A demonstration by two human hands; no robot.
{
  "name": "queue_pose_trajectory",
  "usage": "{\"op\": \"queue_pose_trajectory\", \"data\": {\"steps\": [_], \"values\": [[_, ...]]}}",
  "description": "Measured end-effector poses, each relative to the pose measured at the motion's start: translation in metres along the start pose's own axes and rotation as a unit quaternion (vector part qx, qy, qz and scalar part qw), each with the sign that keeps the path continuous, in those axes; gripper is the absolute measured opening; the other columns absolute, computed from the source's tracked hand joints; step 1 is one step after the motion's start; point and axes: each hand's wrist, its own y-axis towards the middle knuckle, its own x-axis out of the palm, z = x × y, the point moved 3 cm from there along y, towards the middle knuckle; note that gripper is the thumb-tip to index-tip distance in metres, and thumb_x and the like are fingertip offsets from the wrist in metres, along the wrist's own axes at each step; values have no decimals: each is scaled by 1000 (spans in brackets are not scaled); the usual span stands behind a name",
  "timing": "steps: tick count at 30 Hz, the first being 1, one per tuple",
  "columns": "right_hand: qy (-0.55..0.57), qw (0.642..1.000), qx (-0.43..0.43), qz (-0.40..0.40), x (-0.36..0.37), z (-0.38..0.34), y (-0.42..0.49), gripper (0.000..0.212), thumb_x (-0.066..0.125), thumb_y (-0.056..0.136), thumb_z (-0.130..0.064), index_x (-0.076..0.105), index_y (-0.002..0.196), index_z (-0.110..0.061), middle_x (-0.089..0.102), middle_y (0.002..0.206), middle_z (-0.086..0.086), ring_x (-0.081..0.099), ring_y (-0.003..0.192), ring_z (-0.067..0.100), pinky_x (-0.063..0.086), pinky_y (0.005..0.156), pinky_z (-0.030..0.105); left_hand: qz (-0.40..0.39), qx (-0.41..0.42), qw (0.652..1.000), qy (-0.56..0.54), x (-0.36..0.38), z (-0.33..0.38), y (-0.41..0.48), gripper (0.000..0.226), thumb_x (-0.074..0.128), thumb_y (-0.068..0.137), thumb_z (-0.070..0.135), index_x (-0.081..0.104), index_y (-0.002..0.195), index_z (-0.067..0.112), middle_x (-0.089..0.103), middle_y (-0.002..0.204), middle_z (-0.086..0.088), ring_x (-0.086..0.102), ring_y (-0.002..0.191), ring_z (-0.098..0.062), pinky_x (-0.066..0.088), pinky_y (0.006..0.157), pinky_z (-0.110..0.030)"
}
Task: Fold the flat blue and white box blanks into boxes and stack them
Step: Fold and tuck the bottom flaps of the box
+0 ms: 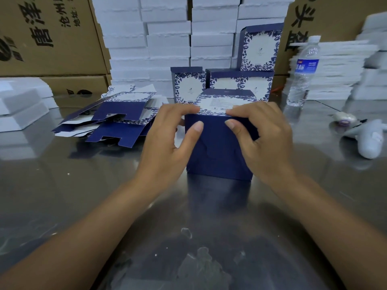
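A folded blue and white box [217, 151] stands on the steel table in front of me, its dark blue side facing me. My left hand [167, 141] grips its upper left edge and my right hand [266, 137] grips its upper right edge, thumbs pressed on the blue face. Behind it stand folded boxes [188, 84], with one more box [259, 48] stacked on top at the right. A loose pile of flat blanks [113, 118] lies to the left.
White foam trays [167, 38] are stacked high at the back and also at the right [335, 70] and left [21, 101]. A water bottle [302, 72] stands at the right. A white handheld tool [368, 141] lies by a tape roll [343, 119]. Cardboard cartons [46, 34] stand behind.
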Motion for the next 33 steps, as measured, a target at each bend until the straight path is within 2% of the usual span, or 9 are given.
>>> {"op": "queue_pose_trajectory", "data": {"steps": [5, 9, 13, 16, 20, 25, 28, 30, 33], "values": [[21, 1000, -16, 5, 1, -3, 1, 12, 63, 88, -14, 71, 91, -6, 68, 89, 4, 58, 83, 28, 40, 78, 21, 34, 21, 998, 41, -5, 5, 0, 20, 60, 89, 28, 65, 106, 20, 54, 104, 3, 48, 96, 5, 33, 86, -6], [62, 998, -21, -14, 1, -11, 1, 12, 63, 88, -16, 71, 90, -7, 67, 87, 2, 58, 83, 27, 42, 77, 25, 29, 37, 997, 55, -5, 12, 1, 23, 61, 88, 27, 67, 104, 12, 58, 107, -1, 53, 106, -15, 42, 93, -27], [139, 989, 49, -18, 2, -16, 3, 6, 66, 85, -18, 70, 83, -14, 65, 81, 3, 57, 82, 23, 43, 76, 26, 41, 69, 996, 27, -4, 18, 2, 19, 60, 89, 23, 69, 94, 7, 62, 95, -1, 58, 94, -19, 47, 84, -40], [172, 981, 87, -28, 4, -16, 4, 2, 69, 83, -20, 67, 81, -20, 64, 80, 5, 56, 85, 21, 41, 77, 23, 43, 36, 998, -16, -1, 20, 3, 6, 63, 87, 19, 66, 91, 17, 58, 88, 4, 57, 90, -18, 46, 84, -48], [157, 984, 82, -18, 5, -16, 3, 6, 68, 83, -18, 68, 80, -13, 62, 79, 5, 55, 82, 21, 41, 75, 25, 43, 8, 998, -38, -1, 24, 6, 11, 61, 84, 21, 55, 84, 30, 54, 84, 10, 54, 88, -12, 41, 87, -56], [151, 986, 55, -30, 2, -12, 6, 2, 67, 85, -18, 68, 83, -19, 62, 80, -6, 58, 83, 18, 45, 76, 27, 33, 2, 999, -34, 0, 22, 8, 6, 61, 84, 20, 59, 83, 25, 58, 84, 3, 55, 88, -16, 43, 87, -51], [116, 992, 30, -35, -3, -6, 6, 11, 65, 86, -21, 71, 88, -12, 62, 87, -11, 62, 88, 17, 48, 80, 29, 28, 13, 999, -33, -3, 18, 9, 5, 63, 84, 15, 67, 85, 11, 60, 84, 3, 55, 86, -11, 45, 82, -27], [110, 993, 39, -33, -3, -4, 6, 14, 65, 86, -22, 71, 89, -10, 63, 87, -9, 62, 89, 19, 48, 80, 29, 19, 4, 999, -46, -6, 13, 10, 6, 63, 86, 14, 67, 87, 11, 61, 85, 7, 57, 87, -6, 44, 80, -18], [107, 993, 44, -37, -2, -3, 6, 14, 64, 87, -19, 71, 88, -8, 62, 85, -7, 61, 87, 21, 47, 79, 28, -1, -33, 995, -94, -10, 7, 10, 7, 58, 88, 17, 64, 92, 17, 65, 94, 8, 61, 98, -6, 47, 90, -22]]}}
